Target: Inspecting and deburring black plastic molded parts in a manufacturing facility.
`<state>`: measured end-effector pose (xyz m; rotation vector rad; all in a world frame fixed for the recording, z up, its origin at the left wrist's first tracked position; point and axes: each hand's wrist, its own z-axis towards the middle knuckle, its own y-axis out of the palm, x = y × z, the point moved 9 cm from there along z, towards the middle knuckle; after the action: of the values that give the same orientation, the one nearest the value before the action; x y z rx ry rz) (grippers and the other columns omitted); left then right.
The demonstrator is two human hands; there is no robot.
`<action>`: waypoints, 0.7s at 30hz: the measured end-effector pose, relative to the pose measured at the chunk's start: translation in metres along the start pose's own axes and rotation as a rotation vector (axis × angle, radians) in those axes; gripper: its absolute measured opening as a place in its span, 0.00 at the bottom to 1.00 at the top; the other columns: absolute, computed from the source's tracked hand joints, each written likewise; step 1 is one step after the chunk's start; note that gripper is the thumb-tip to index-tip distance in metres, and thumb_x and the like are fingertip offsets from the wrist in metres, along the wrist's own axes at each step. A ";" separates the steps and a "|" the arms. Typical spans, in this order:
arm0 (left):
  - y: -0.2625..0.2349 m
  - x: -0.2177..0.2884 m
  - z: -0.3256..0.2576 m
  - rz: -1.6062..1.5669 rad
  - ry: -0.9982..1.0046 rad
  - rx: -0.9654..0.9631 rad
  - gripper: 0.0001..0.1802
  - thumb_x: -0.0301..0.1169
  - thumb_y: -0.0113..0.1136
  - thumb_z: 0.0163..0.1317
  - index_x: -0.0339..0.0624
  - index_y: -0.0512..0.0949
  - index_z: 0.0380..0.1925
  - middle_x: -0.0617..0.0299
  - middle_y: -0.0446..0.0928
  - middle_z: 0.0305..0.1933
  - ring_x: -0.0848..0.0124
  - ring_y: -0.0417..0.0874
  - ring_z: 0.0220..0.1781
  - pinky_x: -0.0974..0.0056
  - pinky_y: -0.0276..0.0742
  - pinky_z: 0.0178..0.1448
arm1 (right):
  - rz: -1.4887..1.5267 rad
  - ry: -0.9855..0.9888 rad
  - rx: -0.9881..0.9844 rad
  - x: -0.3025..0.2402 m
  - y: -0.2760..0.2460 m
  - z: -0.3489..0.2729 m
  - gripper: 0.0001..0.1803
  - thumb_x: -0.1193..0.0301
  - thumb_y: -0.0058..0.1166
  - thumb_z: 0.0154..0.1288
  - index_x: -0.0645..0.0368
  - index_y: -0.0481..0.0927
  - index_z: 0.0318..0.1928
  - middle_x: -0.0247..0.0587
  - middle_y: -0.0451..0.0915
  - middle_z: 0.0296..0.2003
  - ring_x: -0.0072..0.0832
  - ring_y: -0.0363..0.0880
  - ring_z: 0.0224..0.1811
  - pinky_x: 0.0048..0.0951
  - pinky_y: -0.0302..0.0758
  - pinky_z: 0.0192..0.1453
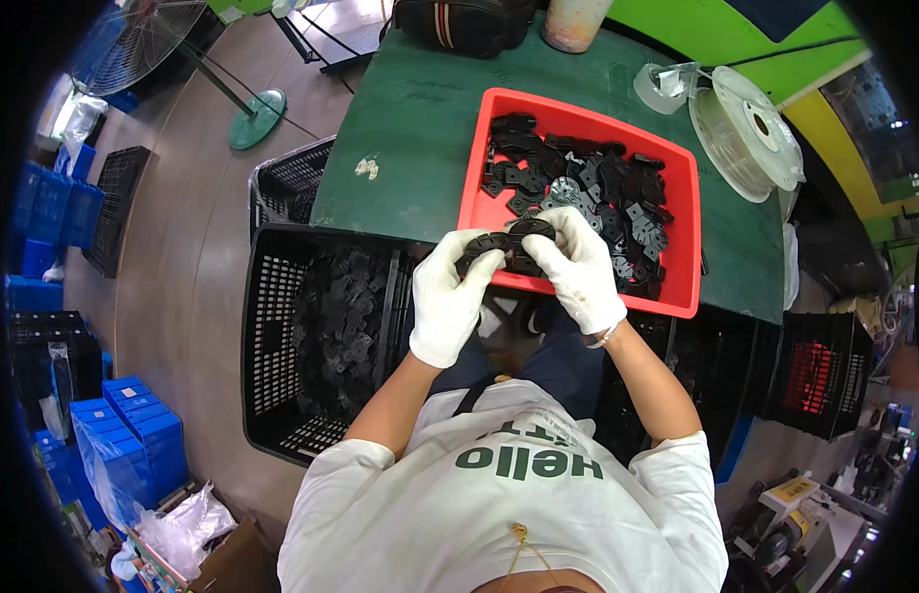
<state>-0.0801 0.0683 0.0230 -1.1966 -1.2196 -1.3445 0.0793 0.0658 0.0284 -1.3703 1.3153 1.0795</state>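
Both hands wear white gloves and meet over the near edge of a red tray. My left hand pinches a black plastic part with a rounded end. Between the fingers of my right hand is another black plastic part, round at the top. The two parts touch or lie very close; I cannot tell whether they are joined. Inside the tray, beyond my hands, lies a heap of similar black parts, some showing grey ribbed faces.
Under the green table, at left, stands a black crate piled with black parts. A clear reel and a tape roll lie at the table's right. A dark bag sits at its far edge. Blue bins stand at left.
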 end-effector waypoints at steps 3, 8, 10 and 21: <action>0.005 0.004 -0.004 0.008 -0.007 -0.029 0.11 0.20 0.57 0.62 0.31 0.76 0.45 0.56 0.82 0.36 0.74 0.83 0.38 0.69 0.78 0.46 | 0.052 -0.034 0.021 -0.003 0.000 -0.007 0.10 0.78 0.56 0.63 0.63 0.75 0.45 0.30 0.79 0.35 0.10 0.72 0.33 0.14 0.69 0.37; 0.016 0.008 -0.014 -0.057 -0.025 -0.089 0.11 0.22 0.56 0.65 0.31 0.75 0.46 0.57 0.80 0.41 0.73 0.82 0.42 0.68 0.75 0.53 | 0.063 -0.108 0.047 -0.005 -0.003 -0.019 0.17 0.79 0.55 0.63 0.66 0.73 0.52 0.38 0.82 0.39 0.18 0.80 0.39 0.20 0.75 0.43; 0.019 0.011 -0.017 -0.087 0.006 -0.093 0.11 0.23 0.56 0.65 0.32 0.75 0.47 0.57 0.80 0.42 0.73 0.82 0.43 0.68 0.75 0.53 | 0.102 -0.256 0.094 -0.015 -0.005 -0.027 0.19 0.77 0.54 0.64 0.66 0.71 0.55 0.43 0.84 0.37 0.23 0.83 0.38 0.25 0.78 0.41; 0.030 0.011 -0.031 0.031 0.100 -0.117 0.13 0.21 0.56 0.64 0.32 0.76 0.49 0.58 0.80 0.44 0.74 0.80 0.45 0.69 0.74 0.54 | -0.794 -0.821 0.289 -0.064 0.003 -0.078 0.33 0.78 0.62 0.53 0.62 0.67 0.61 0.38 0.85 0.41 0.34 0.84 0.36 0.30 0.78 0.38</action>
<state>-0.0532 0.0345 0.0358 -1.2096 -1.0600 -1.4517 0.0728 0.0017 0.1058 -0.9132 0.2491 0.7106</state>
